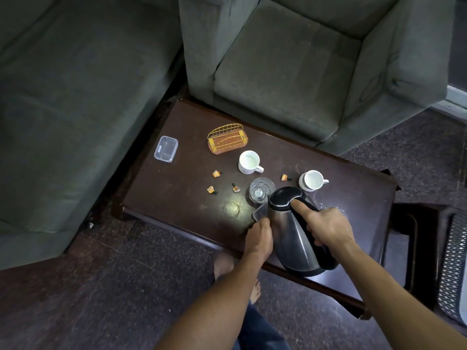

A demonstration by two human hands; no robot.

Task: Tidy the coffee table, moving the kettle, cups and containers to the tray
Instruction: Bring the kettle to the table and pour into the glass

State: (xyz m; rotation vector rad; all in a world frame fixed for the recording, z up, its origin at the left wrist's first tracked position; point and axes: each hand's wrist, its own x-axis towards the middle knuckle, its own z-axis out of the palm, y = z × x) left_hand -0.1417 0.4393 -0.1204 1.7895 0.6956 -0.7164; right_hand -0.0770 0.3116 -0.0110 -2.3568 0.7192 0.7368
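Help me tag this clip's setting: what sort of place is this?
Most likely a living room or lounge. A grey sofa and a matching armchair stand close around a low, dark coffee table, which has white cups on it.

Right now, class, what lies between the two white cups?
One small orange wrapped sweet on the table, shown in the head view.

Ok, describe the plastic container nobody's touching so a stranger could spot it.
On the dark coffee table, look to the far left corner by the long sofa. The clear rectangular container lies there alone, unlike the second container the left hand holds beside the kettle.
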